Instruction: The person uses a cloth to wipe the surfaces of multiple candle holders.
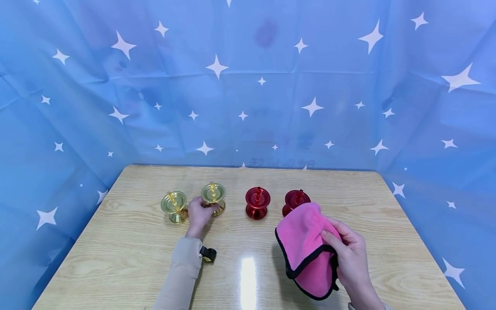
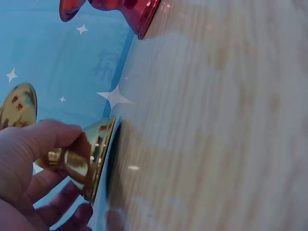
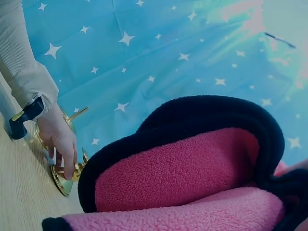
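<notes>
My left hand (image 1: 199,215) holds a gold candle holder (image 1: 213,193) by its narrow stem, thumb on one side and fingers on the other. In the left wrist view the flared base of that holder (image 2: 94,156) sits right at the tabletop. A second gold candle holder (image 1: 174,203) stands just left of the hand. Over the right half of the table, my right hand (image 1: 351,254) pinches a folded pink cloth (image 1: 304,232) with black edging between thumb and fingers. The cloth hangs down and overlaps the lower part of a red candle holder (image 1: 296,199) in the head view.
Another red candle holder (image 1: 257,199) stands between the gold pair and the cloth. All the holders form a row towards the back of the wooden table (image 1: 116,254). A blue curtain with white stars (image 1: 248,86) rises behind and at both sides.
</notes>
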Demonstrator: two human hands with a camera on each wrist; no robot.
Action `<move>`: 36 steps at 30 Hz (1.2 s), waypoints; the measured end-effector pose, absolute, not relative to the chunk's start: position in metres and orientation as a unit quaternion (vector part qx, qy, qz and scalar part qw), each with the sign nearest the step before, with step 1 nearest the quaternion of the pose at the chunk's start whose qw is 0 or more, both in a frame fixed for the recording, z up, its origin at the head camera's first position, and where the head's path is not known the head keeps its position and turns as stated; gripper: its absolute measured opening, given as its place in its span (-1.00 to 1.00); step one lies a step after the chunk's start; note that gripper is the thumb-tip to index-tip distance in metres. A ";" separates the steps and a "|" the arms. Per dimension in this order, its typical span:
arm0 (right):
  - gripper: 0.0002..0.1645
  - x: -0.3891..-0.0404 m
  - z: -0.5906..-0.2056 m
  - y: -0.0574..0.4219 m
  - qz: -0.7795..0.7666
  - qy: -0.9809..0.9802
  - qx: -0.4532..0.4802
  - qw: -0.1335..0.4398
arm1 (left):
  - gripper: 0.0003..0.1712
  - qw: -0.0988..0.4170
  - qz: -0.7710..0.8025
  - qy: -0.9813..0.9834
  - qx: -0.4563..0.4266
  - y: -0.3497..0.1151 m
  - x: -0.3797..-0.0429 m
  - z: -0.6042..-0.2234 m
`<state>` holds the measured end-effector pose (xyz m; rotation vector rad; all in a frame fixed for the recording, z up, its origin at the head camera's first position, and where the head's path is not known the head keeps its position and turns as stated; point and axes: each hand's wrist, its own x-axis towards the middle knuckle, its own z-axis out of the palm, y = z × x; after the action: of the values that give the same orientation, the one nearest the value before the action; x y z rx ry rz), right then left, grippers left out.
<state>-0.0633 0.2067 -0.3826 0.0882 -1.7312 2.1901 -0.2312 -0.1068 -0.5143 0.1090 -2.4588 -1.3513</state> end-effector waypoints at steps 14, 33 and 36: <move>-0.69 -0.064 -0.383 0.205 0.772 -0.611 0.032 0.173 | -0.75 0.166 -0.500 -0.848 -0.057 -0.098 -0.219 -0.497; -0.67 -0.066 -0.385 0.203 0.779 -0.606 0.016 0.164 | -0.77 0.173 -0.552 -0.812 -0.080 -0.088 -0.196 -0.460; -0.66 -0.066 -0.386 0.203 0.779 -0.605 0.011 0.163 | -0.77 0.180 -0.552 -0.810 -0.086 -0.086 -0.193 -0.455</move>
<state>-0.0659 0.2028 -0.3861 0.0324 -1.7249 2.2233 -0.1934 -0.0863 -0.4554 -0.2429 -2.2892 -1.5589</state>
